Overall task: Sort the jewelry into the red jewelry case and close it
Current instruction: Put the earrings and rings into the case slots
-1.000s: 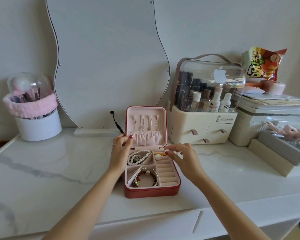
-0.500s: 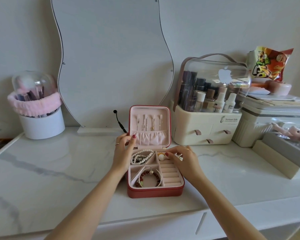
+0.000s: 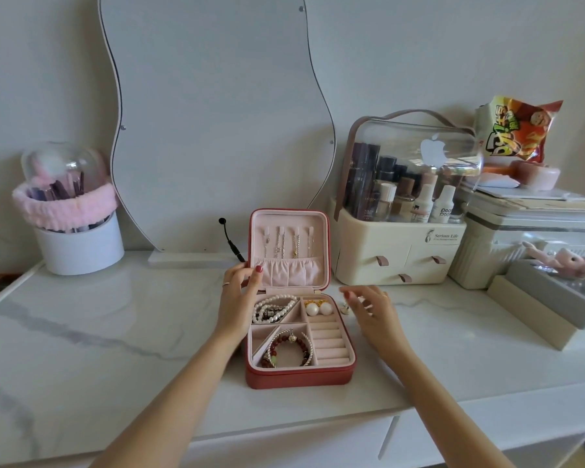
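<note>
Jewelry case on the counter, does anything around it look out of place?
Yes: one small pale earring lies on the marble counter just right of the open red jewelry case, outside its compartments, near the right hand.

- One red jewelry case [image 3: 298, 378], lid up.
- Two pearl earrings [image 3: 318, 309] in its back right compartment.
- Four chains [image 3: 286, 244] hung in the lid.
- Three drawer pulls [image 3: 382, 260] on one cosmetics organizer [image 3: 368, 244].
- One snack bag [image 3: 517, 133].
</note>
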